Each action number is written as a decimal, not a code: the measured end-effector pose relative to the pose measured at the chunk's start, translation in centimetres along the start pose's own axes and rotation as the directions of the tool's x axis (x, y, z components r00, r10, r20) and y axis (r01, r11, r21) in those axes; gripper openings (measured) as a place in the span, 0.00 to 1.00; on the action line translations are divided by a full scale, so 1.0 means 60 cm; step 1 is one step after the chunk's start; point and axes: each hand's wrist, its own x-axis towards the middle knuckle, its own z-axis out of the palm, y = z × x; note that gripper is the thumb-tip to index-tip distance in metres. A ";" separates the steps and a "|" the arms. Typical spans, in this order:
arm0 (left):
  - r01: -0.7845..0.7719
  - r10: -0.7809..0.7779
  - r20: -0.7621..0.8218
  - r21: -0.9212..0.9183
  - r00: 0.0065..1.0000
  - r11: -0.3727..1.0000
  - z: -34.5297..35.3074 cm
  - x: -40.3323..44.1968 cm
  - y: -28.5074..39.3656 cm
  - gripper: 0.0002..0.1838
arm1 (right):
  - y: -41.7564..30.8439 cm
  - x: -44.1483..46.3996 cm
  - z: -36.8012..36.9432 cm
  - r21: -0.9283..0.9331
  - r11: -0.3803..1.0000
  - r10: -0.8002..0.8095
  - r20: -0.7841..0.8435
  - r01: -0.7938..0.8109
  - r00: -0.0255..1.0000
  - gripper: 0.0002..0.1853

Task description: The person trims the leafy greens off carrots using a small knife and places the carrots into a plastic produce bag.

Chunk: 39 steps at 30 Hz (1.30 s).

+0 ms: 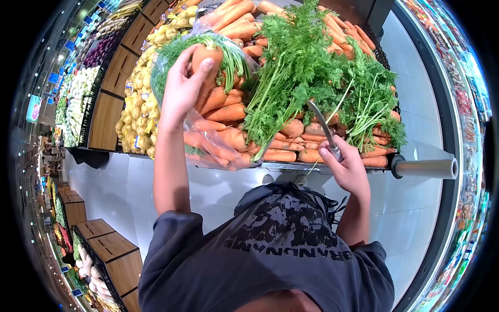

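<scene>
My left hand (186,83) grips a thick orange carrot (207,58) by its upper end, with trimmed green stalks at its top. Under it lies a clear plastic bag (213,151) with several carrots and some greens in it. In my right hand (345,164) is a knife (321,124) with a curved blade, its tip pointing up and left into the greens. Leafy carrot tops (296,62) cover the middle of the display, between my hands and beyond. Loose carrots (280,155) lie in rows at the near edge.
Bagged yellow potatoes (143,112) lie left of the carrots. A roll (426,168) sticks out at the display's right corner. Wooden crates (106,125) with vegetables stand farther left, others at lower left (112,244). Packed shelves (468,119) line the far right.
</scene>
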 end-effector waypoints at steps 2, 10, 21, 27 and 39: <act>0.092 -0.090 0.033 -0.053 0.995 0.994 -0.011 0.010 0.013 0.24 | -0.003 0.007 0.015 -0.024 0.997 -0.071 0.008 0.071 0.997 0.09; 0.348 -0.285 0.206 -0.658 0.936 0.668 0.042 -0.019 0.023 0.25 | -0.014 0.009 0.035 0.113 0.988 -0.106 0.026 0.102 0.994 0.08; 0.299 -0.354 0.071 -0.700 0.933 0.649 0.097 -0.104 -0.014 0.29 | -0.044 0.033 0.165 0.466 0.868 -0.190 -0.012 0.174 0.982 0.30; 0.197 -0.269 -0.012 -0.649 0.963 0.735 0.085 -0.120 -0.028 0.26 | -0.051 0.059 0.211 0.457 0.878 -0.170 0.011 0.146 0.985 0.26; 0.254 -0.321 -0.067 -0.470 0.945 0.845 0.049 -0.103 -0.130 0.37 | -0.070 0.011 0.102 0.439 0.896 -0.061 0.279 -0.071 0.958 0.17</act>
